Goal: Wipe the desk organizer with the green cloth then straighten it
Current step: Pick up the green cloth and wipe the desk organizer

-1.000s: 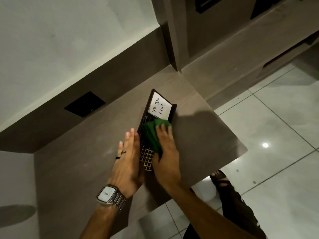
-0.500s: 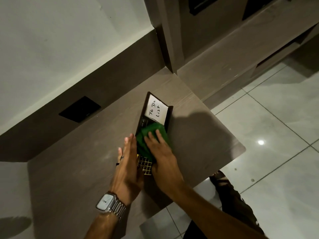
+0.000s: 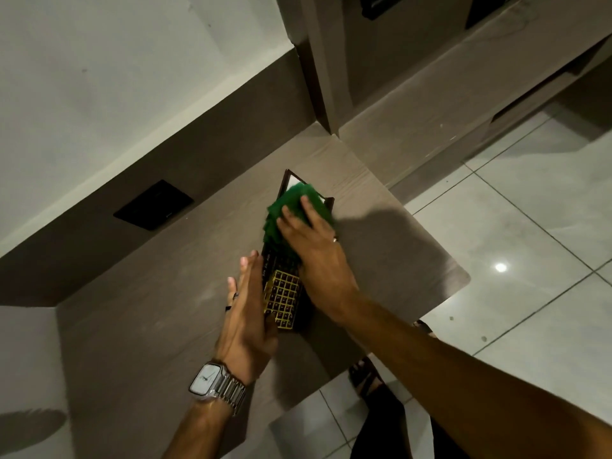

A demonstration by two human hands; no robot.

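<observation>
The dark brown desk organizer (image 3: 284, 298) lies on the wooden desk (image 3: 149, 309), its gold grid section nearest me. My right hand (image 3: 314, 250) presses the green cloth (image 3: 291, 207) onto the organizer's far end, covering most of the white note there. My left hand (image 3: 248, 313) is flat with fingers straight, its edge against the organizer's left side, holding nothing. A silver watch sits on that wrist.
A black wall socket plate (image 3: 154, 204) is set in the dark back panel at the left. The desk's rounded right corner (image 3: 462, 276) ends over a tiled floor. A tall cabinet (image 3: 331, 77) stands behind the desk. My sandalled foot (image 3: 367, 379) shows below the desk edge.
My right hand has slid the green cloth away from me along the organizer, from its middle to the far end, now hiding the "To Do List" note. The left hand stays against the side.
</observation>
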